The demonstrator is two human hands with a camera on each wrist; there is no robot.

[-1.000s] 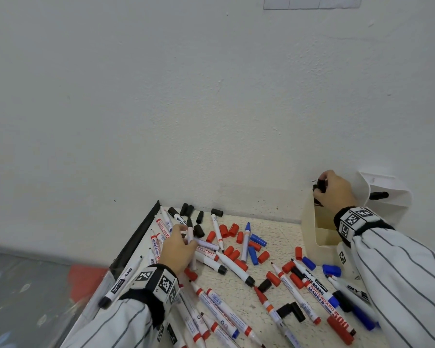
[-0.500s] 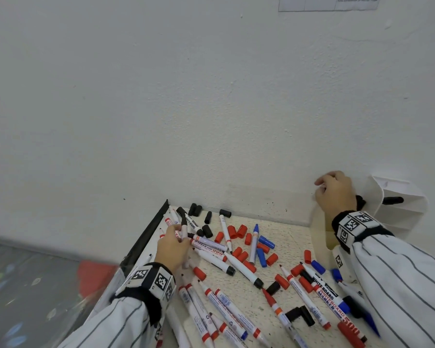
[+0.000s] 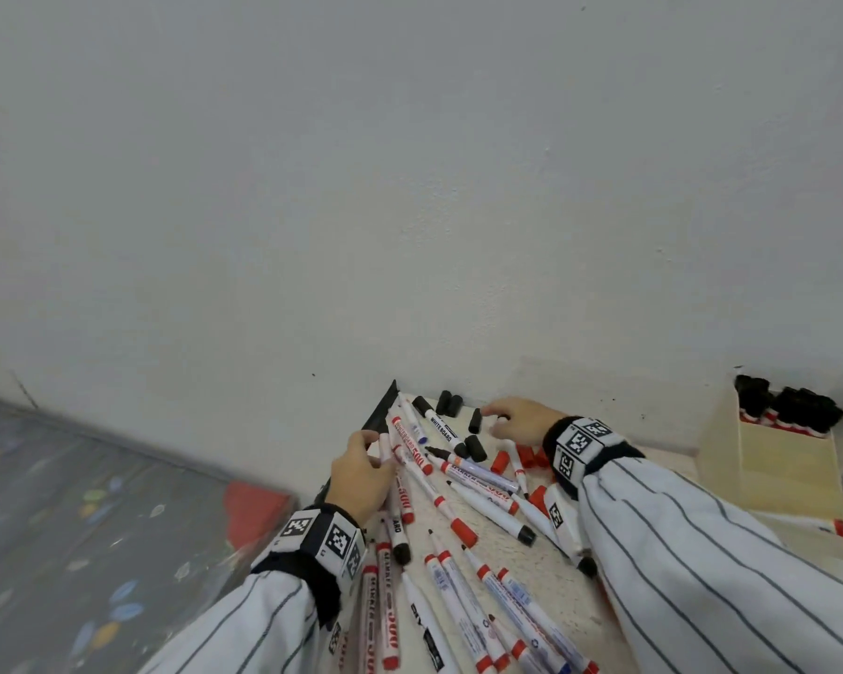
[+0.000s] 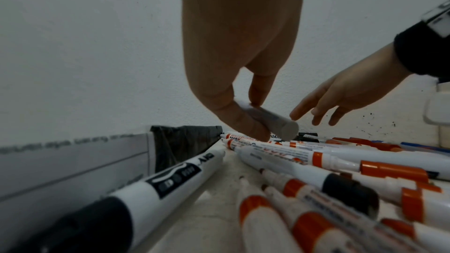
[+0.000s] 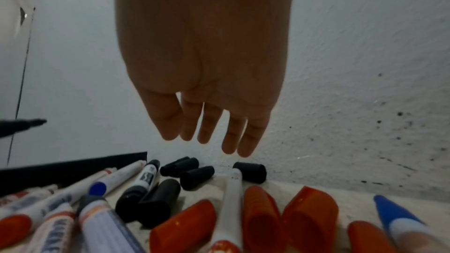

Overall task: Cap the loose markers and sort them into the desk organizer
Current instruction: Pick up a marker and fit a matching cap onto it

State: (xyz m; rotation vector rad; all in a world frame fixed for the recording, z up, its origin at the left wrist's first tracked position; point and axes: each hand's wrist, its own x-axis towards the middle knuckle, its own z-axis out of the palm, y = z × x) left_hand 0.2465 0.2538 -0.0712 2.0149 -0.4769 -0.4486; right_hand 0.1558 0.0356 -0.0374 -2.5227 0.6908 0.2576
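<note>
Many whiteboard markers, red, black and blue, lie uncapped on the speckled desk among loose caps. My left hand pinches the white barrel of one marker between thumb and forefinger, lifted just above the pile at the desk's far left corner. Empty, with its fingers straight, my right hand hovers over several loose black caps by the wall. The cream desk organizer stands at the right, with black-capped markers upright in it.
The white wall runs right behind the desk. A black desk edge bounds the far left, with the floor below. Red caps and a blue cap lie under my right wrist.
My right hand left the organizer and swung left across the desk to the black caps. My left hand has raised a marker from the pile. The head view has shifted left.
</note>
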